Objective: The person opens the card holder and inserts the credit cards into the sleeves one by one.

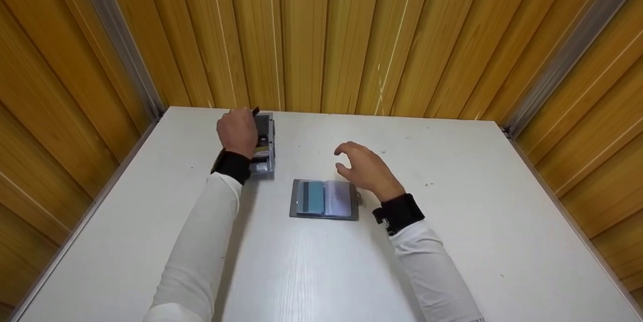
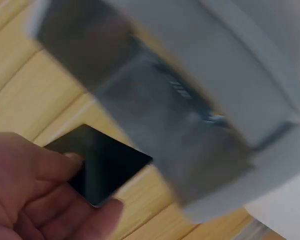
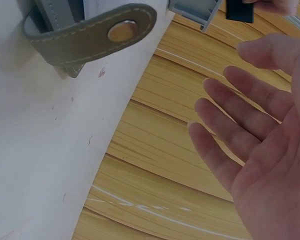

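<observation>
My left hand (image 1: 237,132) pinches a black card (image 2: 107,167) between thumb and fingers, seen close up in the left wrist view. The card is beside a grey compartment box (image 1: 272,143) near the table's back edge; the hand covers the box's left part in the head view. Lying spread on the table is a grey card holder (image 1: 354,209), with a teal card (image 1: 315,197) in its left clear sleeve. My right hand (image 1: 369,169) hovers by the holder's upper right corner, fingers loosely bent and holding nothing. In the right wrist view the holder's snap strap (image 3: 85,46) stands out.
The white table (image 1: 301,272) runs back to a yellow wood-look panel wall (image 1: 346,35). Similar panels close off both sides, with grey metal posts (image 1: 118,40) at the corners. Inside the box, several items sit in separate compartments.
</observation>
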Tool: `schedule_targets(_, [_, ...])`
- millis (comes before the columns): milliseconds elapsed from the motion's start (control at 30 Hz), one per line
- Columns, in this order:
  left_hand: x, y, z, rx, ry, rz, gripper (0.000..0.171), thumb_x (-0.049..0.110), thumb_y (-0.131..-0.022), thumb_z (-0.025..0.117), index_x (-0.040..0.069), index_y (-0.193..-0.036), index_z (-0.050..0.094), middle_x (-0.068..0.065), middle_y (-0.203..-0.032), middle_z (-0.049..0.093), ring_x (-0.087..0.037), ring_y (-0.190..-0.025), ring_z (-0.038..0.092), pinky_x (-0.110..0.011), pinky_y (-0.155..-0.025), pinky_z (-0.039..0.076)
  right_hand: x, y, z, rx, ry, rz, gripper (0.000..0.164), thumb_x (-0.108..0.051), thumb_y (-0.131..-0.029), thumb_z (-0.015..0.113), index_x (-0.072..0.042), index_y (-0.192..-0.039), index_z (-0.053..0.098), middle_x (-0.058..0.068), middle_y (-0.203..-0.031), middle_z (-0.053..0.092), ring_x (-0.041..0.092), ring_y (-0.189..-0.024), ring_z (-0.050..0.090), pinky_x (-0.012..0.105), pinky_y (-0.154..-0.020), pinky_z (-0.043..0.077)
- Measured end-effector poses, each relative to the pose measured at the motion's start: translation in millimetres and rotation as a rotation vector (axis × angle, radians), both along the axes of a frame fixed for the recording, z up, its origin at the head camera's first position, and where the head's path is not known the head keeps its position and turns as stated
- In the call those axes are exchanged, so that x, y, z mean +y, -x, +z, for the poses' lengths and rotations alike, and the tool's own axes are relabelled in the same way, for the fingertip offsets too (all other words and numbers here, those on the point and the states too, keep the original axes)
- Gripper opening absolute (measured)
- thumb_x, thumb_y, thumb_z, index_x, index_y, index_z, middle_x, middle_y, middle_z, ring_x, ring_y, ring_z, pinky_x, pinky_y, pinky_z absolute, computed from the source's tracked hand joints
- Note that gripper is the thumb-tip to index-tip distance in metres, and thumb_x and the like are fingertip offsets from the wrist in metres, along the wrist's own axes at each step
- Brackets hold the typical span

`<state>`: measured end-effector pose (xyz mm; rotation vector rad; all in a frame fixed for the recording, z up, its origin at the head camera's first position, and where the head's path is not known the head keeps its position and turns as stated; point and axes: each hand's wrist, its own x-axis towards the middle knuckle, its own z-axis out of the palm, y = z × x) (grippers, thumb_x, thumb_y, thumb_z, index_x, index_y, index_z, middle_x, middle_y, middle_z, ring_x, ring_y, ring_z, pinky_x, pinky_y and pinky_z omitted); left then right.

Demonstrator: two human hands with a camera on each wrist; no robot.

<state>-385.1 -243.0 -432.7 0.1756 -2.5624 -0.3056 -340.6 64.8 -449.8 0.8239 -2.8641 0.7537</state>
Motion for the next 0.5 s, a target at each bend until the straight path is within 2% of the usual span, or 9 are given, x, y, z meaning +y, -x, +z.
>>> schedule_targets(100, [10,-23.1,17.2,0.040,-0.230,-0.018,0.018,-0.003,-0.101,0.063,-0.009,-0.100,0.080,-0.026,-0.089,0.080,-0.039,-0.078,0.081,-0.052,-0.068,0.066,1,-0.1,2.3,-0.003,0.010,-0.008,0.032,-0.014,-0.104,0.067,-0.003,-0.134,0.070,0.017,-0.141,0.072,0.037,-0.137,0.067,0.052,-0.117,0.053])
schedule_targets(200, [22,-48.2,30.9,0.012,-0.452,-0.117,0.017,0.001,-0.103,0.066,-0.007,-0.112,0.077,-0.025,-0.102,0.081,-0.036,-0.088,0.081,-0.048,-0.075,0.066,2,-0.8,5.9,-0.007,0.021,-0.011,0.032,-0.015,-0.104,0.067,-0.002,-0.134,0.070,0.017,-0.141,0.072,0.037,-0.138,0.066,0.052,-0.118,0.052])
schedule_targets(333, [37,-75.2,35.7,-0.158,-0.699,-0.279,0.030,0.010,-0.104,0.069,-0.002,-0.131,0.071,-0.022,-0.119,0.077,-0.033,-0.101,0.079,-0.041,-0.081,0.067,2,-2.6,10.5,-0.002,0.028,-0.014,0.032,-0.016,-0.104,0.068,-0.002,-0.133,0.070,0.017,-0.141,0.073,0.037,-0.139,0.066,0.052,-0.119,0.052])
schedule_targets(433, [45,-88.4,29.9,-0.299,-0.840,-0.362,0.035,0.011,-0.104,0.071,-0.001,-0.137,0.069,-0.022,-0.123,0.073,-0.030,-0.100,0.080,-0.034,-0.078,0.068,3,-4.5,11.2,0.006,0.034,-0.002,0.032,-0.017,-0.105,0.068,-0.001,-0.133,0.070,0.018,-0.140,0.073,0.038,-0.138,0.066,0.053,-0.118,0.052])
schedule_targets(500, [49,-93.3,23.0,-0.375,-0.890,-0.398,0.034,0.012,-0.103,0.073,-0.001,-0.134,0.070,-0.021,-0.120,0.073,-0.027,-0.097,0.079,-0.032,-0.077,0.068,5,-6.0,10.7,0.004,0.037,0.000,0.031,-0.017,-0.105,0.069,-0.001,-0.132,0.070,0.018,-0.140,0.073,0.038,-0.138,0.066,0.053,-0.118,0.052])
